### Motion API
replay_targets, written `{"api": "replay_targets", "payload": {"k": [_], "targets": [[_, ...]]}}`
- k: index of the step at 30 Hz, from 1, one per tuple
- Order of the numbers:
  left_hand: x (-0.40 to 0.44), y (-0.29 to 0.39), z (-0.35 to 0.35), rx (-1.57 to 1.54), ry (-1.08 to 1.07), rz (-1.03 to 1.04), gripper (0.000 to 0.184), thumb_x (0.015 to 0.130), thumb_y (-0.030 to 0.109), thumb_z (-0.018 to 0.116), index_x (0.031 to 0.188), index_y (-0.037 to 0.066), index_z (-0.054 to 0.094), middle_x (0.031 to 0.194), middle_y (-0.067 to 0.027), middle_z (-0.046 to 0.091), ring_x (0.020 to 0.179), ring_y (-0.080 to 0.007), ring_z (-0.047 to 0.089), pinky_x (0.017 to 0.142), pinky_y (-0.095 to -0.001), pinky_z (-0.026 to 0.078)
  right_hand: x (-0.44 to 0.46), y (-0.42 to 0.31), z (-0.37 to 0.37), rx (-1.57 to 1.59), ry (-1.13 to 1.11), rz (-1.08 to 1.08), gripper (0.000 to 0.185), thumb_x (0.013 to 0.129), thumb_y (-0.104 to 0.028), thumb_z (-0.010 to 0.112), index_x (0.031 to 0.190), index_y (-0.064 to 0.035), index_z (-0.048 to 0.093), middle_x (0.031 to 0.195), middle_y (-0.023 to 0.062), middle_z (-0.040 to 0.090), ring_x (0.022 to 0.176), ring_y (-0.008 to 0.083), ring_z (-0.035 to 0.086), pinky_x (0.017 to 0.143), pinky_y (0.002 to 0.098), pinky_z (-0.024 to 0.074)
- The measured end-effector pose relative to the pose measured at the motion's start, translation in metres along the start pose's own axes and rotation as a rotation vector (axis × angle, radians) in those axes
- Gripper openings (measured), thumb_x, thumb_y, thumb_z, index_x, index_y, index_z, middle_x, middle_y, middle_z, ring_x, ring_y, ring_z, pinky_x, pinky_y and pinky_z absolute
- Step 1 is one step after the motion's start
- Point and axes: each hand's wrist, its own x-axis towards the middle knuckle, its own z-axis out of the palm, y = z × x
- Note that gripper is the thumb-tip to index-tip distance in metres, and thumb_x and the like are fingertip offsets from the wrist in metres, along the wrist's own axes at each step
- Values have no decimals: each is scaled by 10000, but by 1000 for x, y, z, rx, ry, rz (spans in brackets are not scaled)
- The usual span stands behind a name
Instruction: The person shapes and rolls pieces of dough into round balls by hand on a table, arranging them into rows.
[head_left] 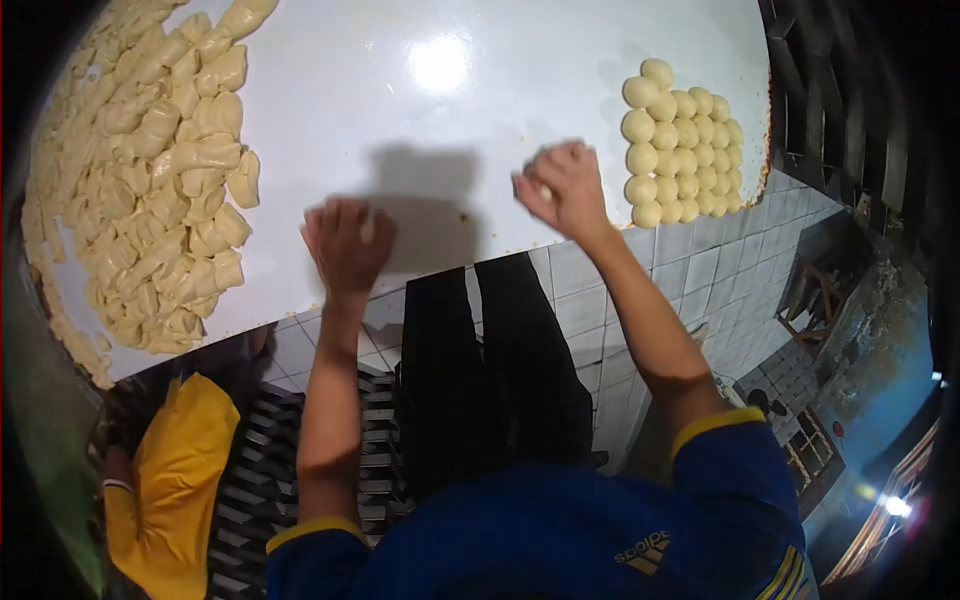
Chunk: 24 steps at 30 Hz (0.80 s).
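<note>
My left hand (347,247) is curled palm down on the white tabletop near its front edge. Whatever lies under its fingers, if anything, is hidden. Further right, my right hand (570,190) is cupped over the table, and a bit of pale dough (545,191) shows between thumb and fingers. Beside it on the right sit several smooth dough balls (665,135), packed in close rows. On the left, a large spread of cut, uneven dough pieces (165,185) covers the table, apart from my left hand.
The white table (440,120) has a worn front edge at my waist. A person in a yellow garment (175,480) is at the lower left, close to the table. White wall tiles (690,260) and dark patterned blocks (270,440) show beyond the edge.
</note>
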Motion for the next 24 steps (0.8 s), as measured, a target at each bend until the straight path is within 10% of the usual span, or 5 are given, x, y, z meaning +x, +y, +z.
{"api": "replay_targets", "payload": {"k": [20,24], "targets": [[-6,66,28,-32,-15,20,128,881,197,820,974,170,737,1056,-45,724,1119,-332,669,1030,-529,500,-8,-63,26,208,-18,-2,241,859,-170,931,829,-165,693,908,5,682,960,276,633,851,450,456],[-37,-10,15,170,-66,37,142,883,219,824,940,152,713,1044,-52,713,1120,-342,661,1029,-546,477,-22,0,-4,120,-77,-42,239,893,-183,926,815,-176,700,921,-11,706,922,257,633,859,434,451]]}}
